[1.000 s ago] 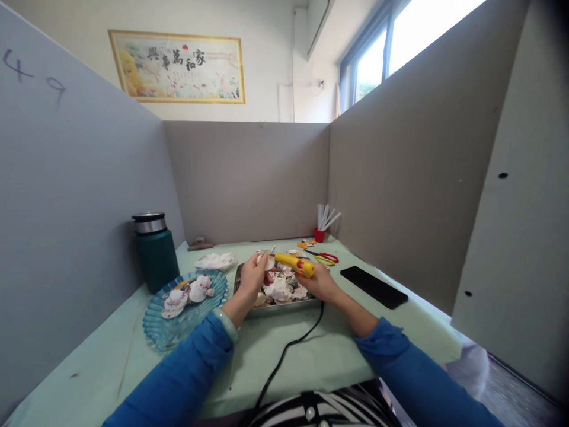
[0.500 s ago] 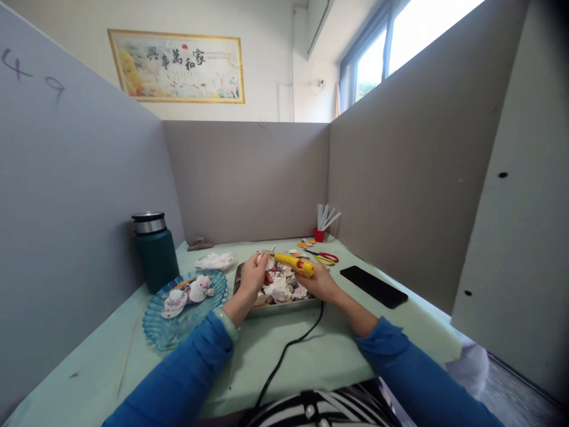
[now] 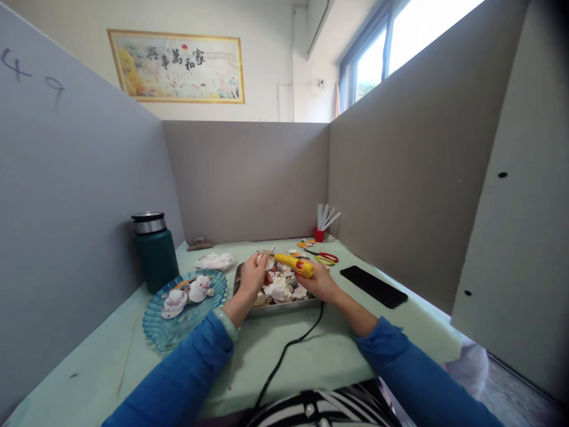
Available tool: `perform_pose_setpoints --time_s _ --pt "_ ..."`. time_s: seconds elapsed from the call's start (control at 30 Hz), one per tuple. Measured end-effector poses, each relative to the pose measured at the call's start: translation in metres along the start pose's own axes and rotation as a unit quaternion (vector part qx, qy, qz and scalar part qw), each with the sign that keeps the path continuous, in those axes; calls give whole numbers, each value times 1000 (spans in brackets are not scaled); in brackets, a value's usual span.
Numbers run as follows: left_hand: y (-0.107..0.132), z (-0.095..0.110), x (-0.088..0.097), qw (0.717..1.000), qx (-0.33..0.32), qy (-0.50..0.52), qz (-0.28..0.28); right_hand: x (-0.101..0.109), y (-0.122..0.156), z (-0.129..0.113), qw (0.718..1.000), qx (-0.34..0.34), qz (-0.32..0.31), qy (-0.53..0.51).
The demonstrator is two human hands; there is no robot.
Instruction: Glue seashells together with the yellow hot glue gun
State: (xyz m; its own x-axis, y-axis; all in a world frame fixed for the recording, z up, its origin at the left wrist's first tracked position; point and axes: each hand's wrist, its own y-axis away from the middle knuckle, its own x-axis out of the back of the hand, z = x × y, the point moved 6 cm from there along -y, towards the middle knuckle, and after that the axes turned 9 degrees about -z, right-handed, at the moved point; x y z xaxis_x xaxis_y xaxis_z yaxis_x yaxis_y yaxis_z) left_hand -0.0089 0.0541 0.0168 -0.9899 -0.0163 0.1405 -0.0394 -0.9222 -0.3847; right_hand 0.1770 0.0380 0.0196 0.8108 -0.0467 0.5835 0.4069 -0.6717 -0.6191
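Note:
My left hand (image 3: pixel 251 277) pinches a pale seashell (image 3: pixel 269 259) above the tray's far left part. A yellow hot glue gun (image 3: pixel 293 263) is gripped in my right hand (image 3: pixel 322 282), its nozzle pointing left at the shell. Whether nozzle and shell touch I cannot tell. Below both hands, a metal tray (image 3: pixel 287 308) holds many loose seashells (image 3: pixel 279 290). The black cord (image 3: pixel 290 343) runs from near my right hand down to the table's front edge. To the left, a blue glass plate (image 3: pixel 155 332) carries joined white shells (image 3: pixel 199 288).
A green bottle (image 3: pixel 155 258) stands behind the plate. White tissue (image 3: pixel 216 261) lies behind the tray. Scissors (image 3: pixel 326 257), a red cup (image 3: pixel 319 235) of white sticks and a black phone (image 3: pixel 373 286) are on the right. A thin stick (image 3: pixel 127 356) lies front left. Grey partitions (image 3: pixel 249 178) enclose the table.

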Motion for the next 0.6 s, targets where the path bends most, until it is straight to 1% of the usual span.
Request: perform_pose_setpoints --time_s 0.17,0.6 --pt "-1 -1 0 1000 6 12 0 1 0 -1 1000 -1 3 7" --pt "-2 -2 -4 999 5 19 -27 1 0 -3 1000 -2 1 8"
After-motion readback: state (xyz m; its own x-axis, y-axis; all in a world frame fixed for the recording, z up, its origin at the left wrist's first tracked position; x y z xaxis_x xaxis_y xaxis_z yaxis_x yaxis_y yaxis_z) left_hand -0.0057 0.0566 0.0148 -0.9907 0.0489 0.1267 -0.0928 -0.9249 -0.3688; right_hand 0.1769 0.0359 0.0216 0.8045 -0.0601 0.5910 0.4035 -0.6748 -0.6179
